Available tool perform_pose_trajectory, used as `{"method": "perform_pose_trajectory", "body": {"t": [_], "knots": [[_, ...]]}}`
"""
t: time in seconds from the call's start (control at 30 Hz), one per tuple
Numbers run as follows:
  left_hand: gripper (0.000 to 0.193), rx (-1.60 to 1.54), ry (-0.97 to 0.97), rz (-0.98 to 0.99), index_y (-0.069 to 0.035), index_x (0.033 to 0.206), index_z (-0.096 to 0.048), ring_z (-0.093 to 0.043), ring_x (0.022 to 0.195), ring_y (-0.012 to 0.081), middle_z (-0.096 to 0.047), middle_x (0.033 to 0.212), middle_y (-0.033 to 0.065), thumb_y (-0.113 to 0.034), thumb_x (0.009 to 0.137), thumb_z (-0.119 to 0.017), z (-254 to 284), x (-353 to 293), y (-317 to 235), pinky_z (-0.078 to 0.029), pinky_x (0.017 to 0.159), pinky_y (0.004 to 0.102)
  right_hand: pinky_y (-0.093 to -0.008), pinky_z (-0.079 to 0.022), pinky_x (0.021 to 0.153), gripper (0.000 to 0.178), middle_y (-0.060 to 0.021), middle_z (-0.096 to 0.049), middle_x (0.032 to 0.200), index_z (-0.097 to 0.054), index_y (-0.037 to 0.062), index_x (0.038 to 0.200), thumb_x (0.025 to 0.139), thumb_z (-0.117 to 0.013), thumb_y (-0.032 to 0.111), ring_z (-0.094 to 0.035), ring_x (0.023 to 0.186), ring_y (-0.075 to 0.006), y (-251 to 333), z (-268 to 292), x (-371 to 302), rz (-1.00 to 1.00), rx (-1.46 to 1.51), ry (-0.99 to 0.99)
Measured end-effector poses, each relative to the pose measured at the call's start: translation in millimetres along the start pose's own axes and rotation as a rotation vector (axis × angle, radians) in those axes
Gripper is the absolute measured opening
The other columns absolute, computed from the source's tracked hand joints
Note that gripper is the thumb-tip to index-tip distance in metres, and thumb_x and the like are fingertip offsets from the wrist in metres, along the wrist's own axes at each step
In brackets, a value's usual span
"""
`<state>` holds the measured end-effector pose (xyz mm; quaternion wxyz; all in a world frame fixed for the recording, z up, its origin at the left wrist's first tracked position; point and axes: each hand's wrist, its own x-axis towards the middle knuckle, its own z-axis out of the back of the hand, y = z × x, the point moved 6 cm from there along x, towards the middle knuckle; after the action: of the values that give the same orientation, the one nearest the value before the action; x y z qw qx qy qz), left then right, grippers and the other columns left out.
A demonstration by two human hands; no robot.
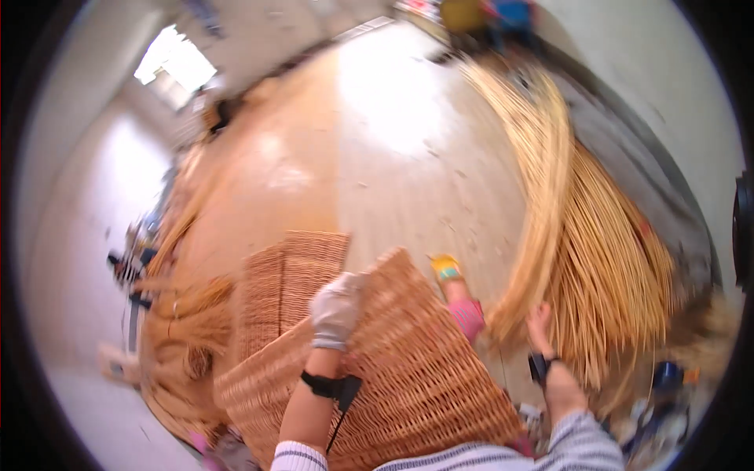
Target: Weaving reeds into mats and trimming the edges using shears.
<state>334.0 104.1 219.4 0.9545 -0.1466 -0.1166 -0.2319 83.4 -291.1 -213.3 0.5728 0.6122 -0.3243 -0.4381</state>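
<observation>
A large woven wicker panel (424, 361) lies tilted across my lap, one corner pointing away from me. My left hand (336, 308), in a white glove, is closed over its upper left edge. My right hand (539, 323) is bare and off to the right, apart from the panel and beside the near ends of a bundle of long pale canes (542, 196). Its fingers look curled; blur hides what they hold, if anything. Beyond the panel, two more wicker pieces (314, 263) lie on the floor at the left.
A thick spread of loose canes (605, 275) covers the floor at the right. More cane heaps (188, 314) lie along the left wall. My foot in a yellow slipper (445, 267) sticks out past the panel. Small clutter (667, 377) sits at the lower right. Cane scraps dot the shiny floor.
</observation>
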Motion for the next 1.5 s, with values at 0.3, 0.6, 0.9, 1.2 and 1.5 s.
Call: {"method": "perform_pose_trajectory", "body": {"t": [0.3,0.6,0.9,1.2,1.5], "knots": [[0.064,-0.026,0.231,0.227,-0.015,0.101,-0.069,-0.068,0.083,0.0387,-0.071,0.088,0.017,-0.071,0.097,-0.039,12.6,0.4,-6.4,-0.051,0.071,0.0499,-0.0212,-0.024,0.038,0.034,0.0051,-0.034,0.064,-0.049,0.0186,0.142,0.111,-0.039,0.028,-0.026,0.046,-0.0051,223.3,10.0,-117.5,-0.894,0.673,0.454],[0.057,-0.067,0.21,0.038,-0.008,0.097,-0.067,-0.067,0.093,0.0442,-0.071,0.097,0.0219,-0.052,0.104,-0.032,-11.6,8.5,2.6,-0.053,0.078,0.0522,-0.0201,-0.024,0.041,0.04,0.0064,-0.028,0.063,-0.04,0.0104,0.146,0.11,-0.042,0.029,-0.027,0.047,-0.0048,413.3,-2.1,-294.0,-0.88,0.764,1.181],[0.077,-0.05,0.318,0.141,-0.007,0.115,-0.069,-0.063,0.105,0.0434,-0.07,0.107,0.0237,-0.069,0.101,-0.026,13.4,7.2,-17.4,-0.05,0.09,0.0492,-0.0186,-0.029,0.049,0.03,0.0063,-0.044,0.07,-0.051,0.0033,0.129,0.109,-0.046,0.025,-0.034,0.054,-0.0027,493.6,-84.9,-243.6,0.144,0.635,1.009],[0.07,-0.031,0.236,0.179,-0.012,0.114,-0.073,-0.067,0.095,0.0392,-0.073,0.102,0.0161,-0.066,0.102,-0.03,3.6,3.2,-5.5,-0.053,0.083,0.0454,-0.0303,-0.059,0.076,0.014,-0.0118,-0.072,0.095,-0.054,0.0069,0.115,0.106,-0.054,0.018,-0.072,0.086,-0.0197,465.7,-131.9,-120.2,0.305,0.334,0.713],[0.065,-0.074,0.055,0.26,-0.012,0.11,-0.076,-0.069,0.094,0.036,-0.075,0.102,0.0126,-0.063,0.102,-0.037,8.9,-1.9,2.8,-0.054,0.082,0.0425,-0.0303,-0.06,0.079,0.021,-0.0121,-0.073,0.097,-0.059,0.0073,0.11,0.099,-0.068,0.024,-0.072,0.086,-0.0178,413.6,-147.3,-77.3,0.149,0.202,0.609]]}}
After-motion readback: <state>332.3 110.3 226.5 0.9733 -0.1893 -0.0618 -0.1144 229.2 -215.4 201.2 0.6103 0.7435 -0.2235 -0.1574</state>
